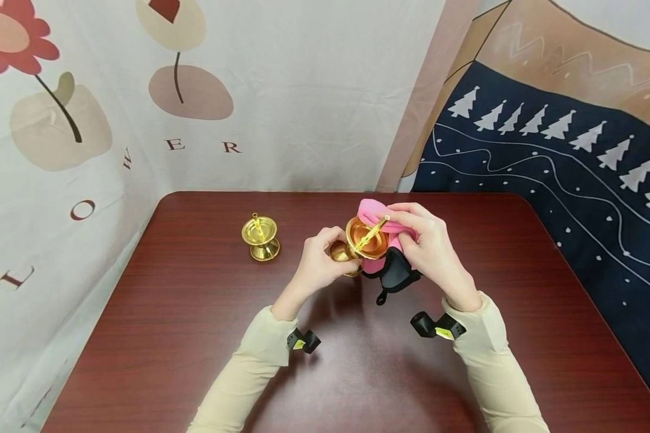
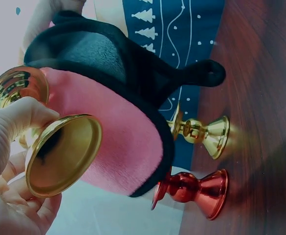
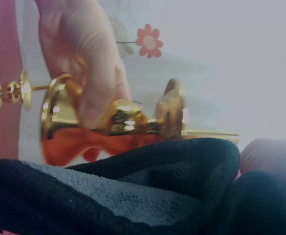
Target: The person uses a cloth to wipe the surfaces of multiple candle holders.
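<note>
Left hand [image 1: 321, 258] is gripping a gold holder [image 1: 374, 246], fingers clamped round its stem, holding it tilted above the tabletop [image 1: 195, 331]. Right hand [image 1: 433, 243] is pinching a pink-and-black cloth [image 1: 398, 272] at its cup. Looks like wiping is running; next move probably calls for rotating the holder against the cloth. Second gold holder [image 1: 264, 244] is standing left.

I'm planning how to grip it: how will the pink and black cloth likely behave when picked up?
Probably floppy: the cloth bends and folds over at the right hand. It likely won't slip easily from fingers, since its surface looks fuzzy. Its black loop juts out, so that might snag.
</note>
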Demonstrator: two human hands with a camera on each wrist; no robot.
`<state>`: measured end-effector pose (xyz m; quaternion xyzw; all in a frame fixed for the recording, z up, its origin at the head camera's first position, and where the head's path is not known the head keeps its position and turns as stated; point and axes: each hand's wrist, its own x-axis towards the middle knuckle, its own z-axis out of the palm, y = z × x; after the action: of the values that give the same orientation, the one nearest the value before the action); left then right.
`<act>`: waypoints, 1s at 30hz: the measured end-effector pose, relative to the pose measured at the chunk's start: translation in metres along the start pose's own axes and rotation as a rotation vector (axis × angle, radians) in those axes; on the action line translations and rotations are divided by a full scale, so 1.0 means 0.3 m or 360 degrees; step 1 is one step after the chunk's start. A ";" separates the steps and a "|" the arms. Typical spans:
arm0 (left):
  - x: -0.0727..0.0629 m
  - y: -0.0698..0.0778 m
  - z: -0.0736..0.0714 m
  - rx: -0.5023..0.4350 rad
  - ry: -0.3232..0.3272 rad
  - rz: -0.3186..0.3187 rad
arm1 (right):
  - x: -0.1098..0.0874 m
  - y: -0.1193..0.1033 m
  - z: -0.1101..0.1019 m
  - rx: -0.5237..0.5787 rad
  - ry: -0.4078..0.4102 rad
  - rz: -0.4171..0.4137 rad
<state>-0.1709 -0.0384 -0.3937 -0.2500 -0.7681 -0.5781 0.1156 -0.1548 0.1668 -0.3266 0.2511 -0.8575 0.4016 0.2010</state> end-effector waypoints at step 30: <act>0.003 -0.014 0.033 0.0272 0.0376 -0.0041 | -0.017 -0.058 0.013 -0.0256 -0.0231 0.0243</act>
<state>-0.1727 -0.0297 -0.3997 -0.1596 -0.7988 -0.5373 0.2187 -0.1411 0.1553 -0.3216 0.1965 -0.9158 0.3265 0.1269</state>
